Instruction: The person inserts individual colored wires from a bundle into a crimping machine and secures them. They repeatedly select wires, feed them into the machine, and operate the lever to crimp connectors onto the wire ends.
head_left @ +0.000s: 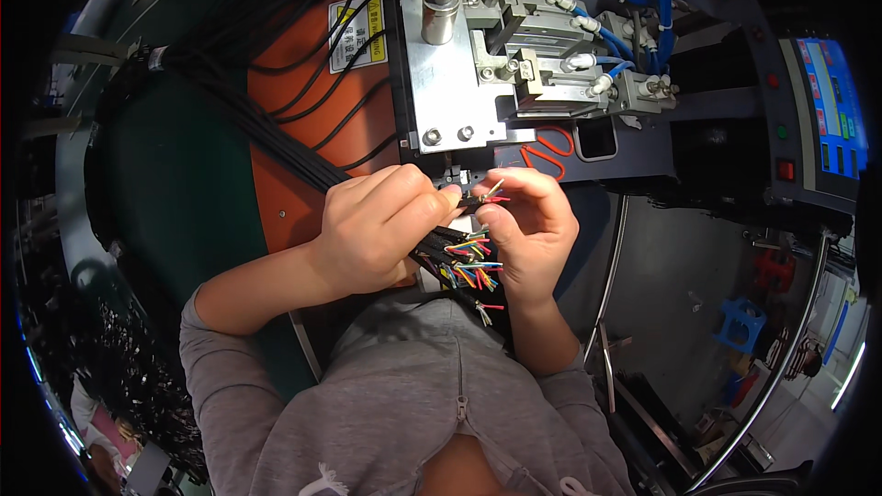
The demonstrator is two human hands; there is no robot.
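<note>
My left hand (381, 220) is closed round a black cable, its thumb and forefinger pinching close to the stripped end. Thin colored wires (497, 198), red and pale ones among them, fan out of that end. Curled about these wires are the thumb and forefinger of my right hand (535, 234). Just below, between my hands, lies a bundle of black cable ends (450, 243) with bare red, yellow, blue and white wires (473, 274) sticking out to the right. My left fingers partly hide the bundle.
Ahead stands a metal machine fixture (455, 83) with pneumatic cylinders (551, 37) and blue air hoses (663, 0). Orange-handled scissors (551, 154) lie beside it. Long black cables (276, 133) run across the orange table (280, 188). A lit screen (831, 110) is at right.
</note>
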